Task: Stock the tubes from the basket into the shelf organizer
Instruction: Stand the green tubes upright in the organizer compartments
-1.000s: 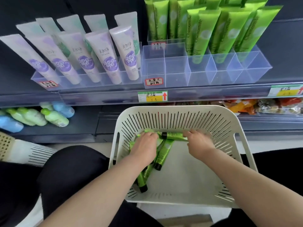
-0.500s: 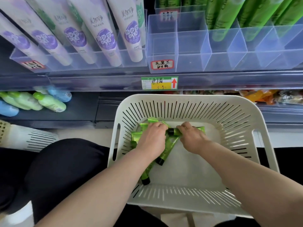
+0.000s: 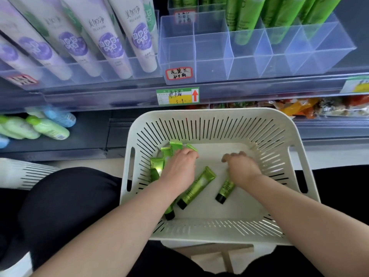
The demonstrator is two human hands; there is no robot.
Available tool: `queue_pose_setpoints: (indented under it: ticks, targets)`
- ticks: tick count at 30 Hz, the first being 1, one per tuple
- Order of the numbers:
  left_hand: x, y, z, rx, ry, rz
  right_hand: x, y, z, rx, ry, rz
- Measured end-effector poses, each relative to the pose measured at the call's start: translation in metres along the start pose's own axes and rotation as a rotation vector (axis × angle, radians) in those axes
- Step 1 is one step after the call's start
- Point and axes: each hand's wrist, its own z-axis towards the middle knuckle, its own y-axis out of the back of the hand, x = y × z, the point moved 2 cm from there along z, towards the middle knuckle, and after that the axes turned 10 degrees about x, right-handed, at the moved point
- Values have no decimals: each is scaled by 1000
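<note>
A white slotted basket [image 3: 209, 114] rests on my lap below the shelf. Several green tubes [image 3: 157, 164] lie bunched at its left side, and my left hand [image 3: 179, 166] lies on them with its fingers curled over their crimped ends. One green tube [image 3: 197, 186] lies loose in the middle. My right hand [image 3: 239, 168] is closed over another green tube [image 3: 225, 189], whose black cap sticks out below the palm. The clear shelf organizer [image 3: 211, 62] stands above; its front-left compartments hold nothing, and tall green tubes [image 3: 245, 21] stand in the back and right ones.
White-and-purple tubes [image 3: 111, 43] fill the organizer to the left. A price tag with a red arrow [image 3: 177, 95] is on the shelf edge. Green and blue bottles [image 3: 48, 128] lie on the lower shelf. Snack packets [image 3: 299, 108] sit at right. A second white basket [image 3: 26, 172] is at left.
My hands have drawn apart inside the basket. The right hand has moved right with a tube, one tube now lies loose in the middle, and the view has tilted down and closer.
</note>
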Motion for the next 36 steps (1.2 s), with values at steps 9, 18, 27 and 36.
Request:
queue_pose_setpoints:
  ticks: [9, 18, 27, 36]
  targets:
    - [-4, -9, -4, 48, -1, 18, -9, -5, -3, 106, -332, 161]
    - [-5, -14, 7, 154, 66, 4, 1, 40, -22, 96, 18, 318]
    - [-23, -45, 34, 343, 209, -9, -16, 77, -85, -165, 218, 369]
    - [-32, -63, 43, 318, 194, 184, -19, 49, -76, -174, 192, 206]
